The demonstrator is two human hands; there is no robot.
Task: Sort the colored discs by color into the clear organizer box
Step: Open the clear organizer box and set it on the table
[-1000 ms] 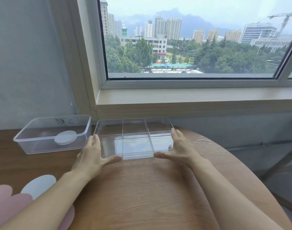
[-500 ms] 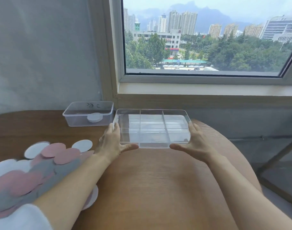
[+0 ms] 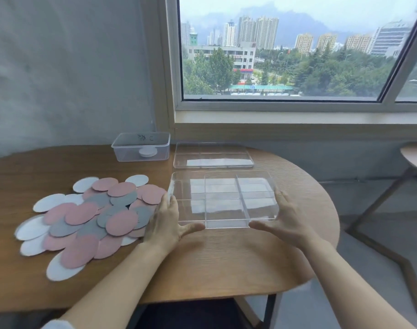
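bracing the clear organizer box — left hand and right hand press straight fingers against its sides, thumbs spread, colored discs piled just left.

A rounded wooden table carries a loose, overlapping heap of pink, grey and white discs at its left; a clear organizer box mid-table; a shallow clear tray just behind; a small clear tub beside that.

A white sleeve shows on the left upper arm.
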